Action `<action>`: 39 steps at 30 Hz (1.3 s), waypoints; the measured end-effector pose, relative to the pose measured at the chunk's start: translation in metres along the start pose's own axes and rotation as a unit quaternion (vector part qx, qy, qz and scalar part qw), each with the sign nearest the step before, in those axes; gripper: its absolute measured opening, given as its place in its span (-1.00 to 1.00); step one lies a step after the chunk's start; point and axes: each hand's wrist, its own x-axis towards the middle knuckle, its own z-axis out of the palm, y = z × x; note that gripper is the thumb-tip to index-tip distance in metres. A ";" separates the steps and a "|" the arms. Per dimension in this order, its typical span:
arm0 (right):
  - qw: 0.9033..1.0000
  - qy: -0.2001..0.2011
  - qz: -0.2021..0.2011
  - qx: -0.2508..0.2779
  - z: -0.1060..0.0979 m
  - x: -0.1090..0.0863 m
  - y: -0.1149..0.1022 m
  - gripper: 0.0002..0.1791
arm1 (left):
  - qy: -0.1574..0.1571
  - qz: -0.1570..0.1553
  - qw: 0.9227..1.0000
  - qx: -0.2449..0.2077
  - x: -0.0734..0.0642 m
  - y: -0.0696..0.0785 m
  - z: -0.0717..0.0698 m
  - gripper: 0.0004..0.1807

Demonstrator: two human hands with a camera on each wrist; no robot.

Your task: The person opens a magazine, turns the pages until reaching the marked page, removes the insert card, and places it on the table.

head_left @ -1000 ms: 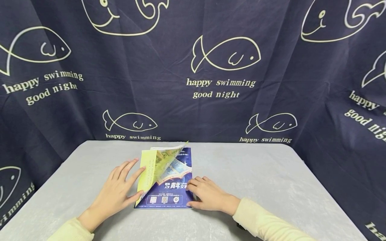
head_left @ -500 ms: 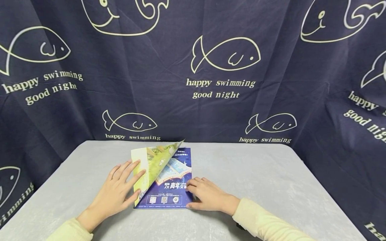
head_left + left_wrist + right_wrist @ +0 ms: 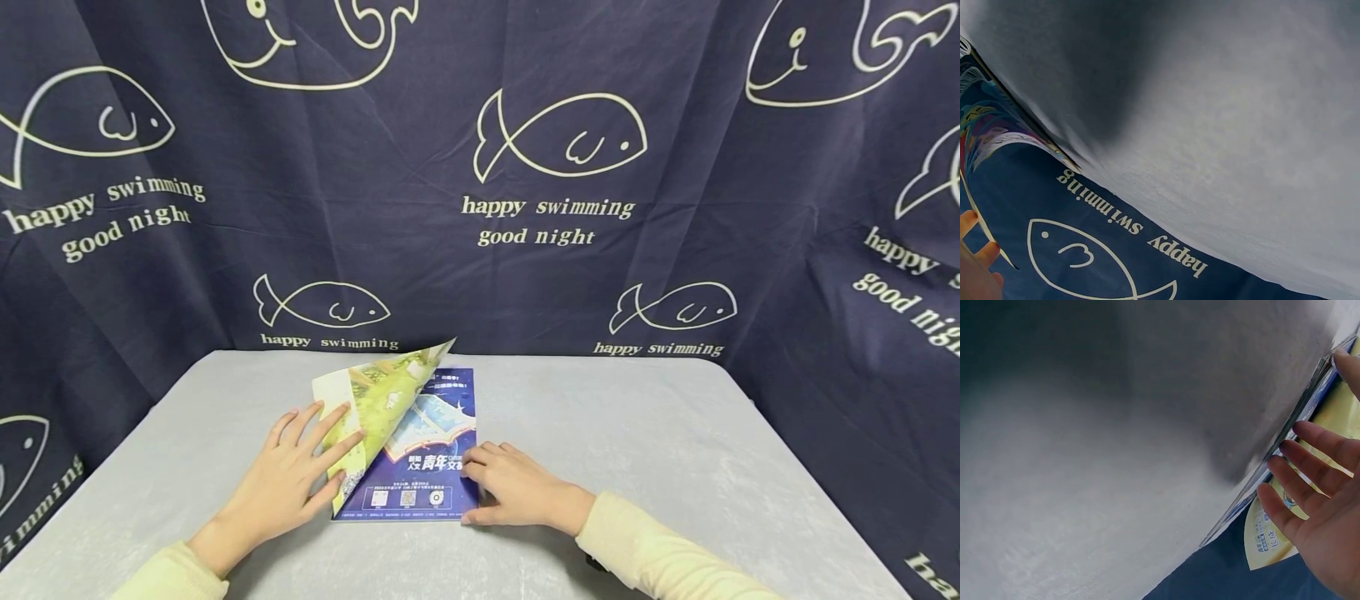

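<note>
On one table (image 3: 637, 433), two hands (image 3: 288, 471) (image 3: 521, 490), one magazine (image 3: 420, 454)

In front of me a dark navy cloth (image 3: 435, 275) hangs like a wall just behind the far edge of the table (image 3: 637, 433) and carries on along its left and right edges, creased by soft vertical folds. Across it I see pale outlines of fish (image 3: 562, 137) with cream lettering (image 3: 548, 207) beneath, "happy swimming" and in places "good night", and larger whale-like shapes (image 3: 307, 88) cut off at the top. The tabletop is mottled pale grey with rounded far corners, under diffuse light, with blurred shadows (image 3: 1097, 87) on it.
</note>
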 end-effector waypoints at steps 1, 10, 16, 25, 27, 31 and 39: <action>1.000 0.002 -0.001 0.000 0.000 0.000 0.000 -0.38 | 0.002 -0.001 1.000 0.001 0.000 0.000 0.000 -0.47; 1.000 -0.002 -0.001 -0.007 -0.002 0.001 -0.001 -0.37 | -0.012 -0.019 1.000 0.006 -0.004 -0.001 -0.001 -0.41; 1.000 -0.009 0.000 -0.004 -0.004 0.001 -0.002 -0.37 | -0.016 -0.040 0.999 0.012 -0.005 0.001 0.000 -0.30; 1.000 -0.009 -0.004 -0.013 -0.005 0.002 -0.001 -0.37 | -0.006 -0.052 0.998 0.017 -0.006 0.002 0.002 -0.16; 1.000 -0.013 -0.002 -0.014 -0.005 0.002 -0.002 -0.37 | -0.004 -0.052 0.998 0.020 -0.007 0.001 0.002 -0.17; 1.000 -0.022 0.001 -0.013 -0.005 0.002 -0.002 -0.36 | -0.005 -0.054 0.998 0.022 -0.007 0.000 0.001 -0.21; 1.000 -0.027 0.003 -0.008 -0.007 0.002 -0.002 -0.37 | -0.016 -0.048 0.999 0.015 -0.007 -0.001 -0.001 -0.29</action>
